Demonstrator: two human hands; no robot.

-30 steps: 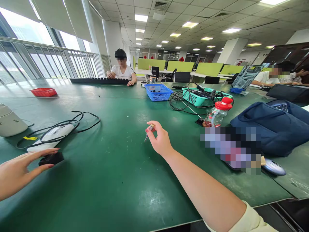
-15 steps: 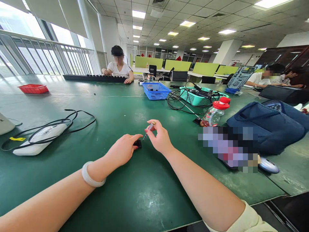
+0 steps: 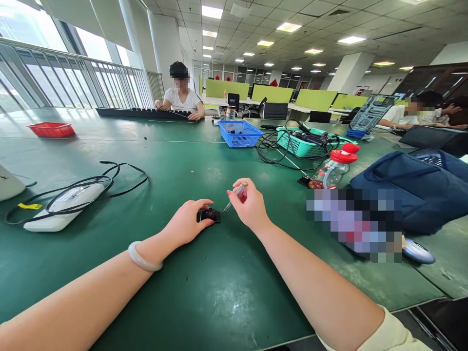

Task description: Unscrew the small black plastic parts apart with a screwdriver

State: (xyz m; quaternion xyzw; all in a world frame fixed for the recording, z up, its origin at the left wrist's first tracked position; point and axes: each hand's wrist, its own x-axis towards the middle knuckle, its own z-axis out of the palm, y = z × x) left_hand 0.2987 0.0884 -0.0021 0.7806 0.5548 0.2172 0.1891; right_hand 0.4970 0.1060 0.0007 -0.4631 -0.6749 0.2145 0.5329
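On the green tabletop [image 3: 175, 161] lies a small black rectangular part [image 3: 210, 215] with raised shapes on its upper face. My left hand [image 3: 187, 219] grips it from the left, fingertips on the far edge and thumb on the near one. A screwdriver [image 3: 236, 196] with a clear handle and brownish end cap is pinched in the fingers of my right hand [image 3: 250, 204]. Its thin shaft slants down to the left, the tip just beside the part's right end. Whether the tip touches the part I cannot tell.
Ahead are a blue basket [image 3: 241, 136] and a green basket [image 3: 307, 146] with tangled black cables. To the right are a red-lidded bottle [image 3: 332, 170] and a dark blue bag [image 3: 409, 190]. A white corded device [image 3: 66, 209] lies left. A person [image 3: 181, 97] sits opposite.
The screwdriver's tip has moved right, off the black part to its side. My left fingers have shifted left on the part, so more of its top shows. The view has turned slightly.
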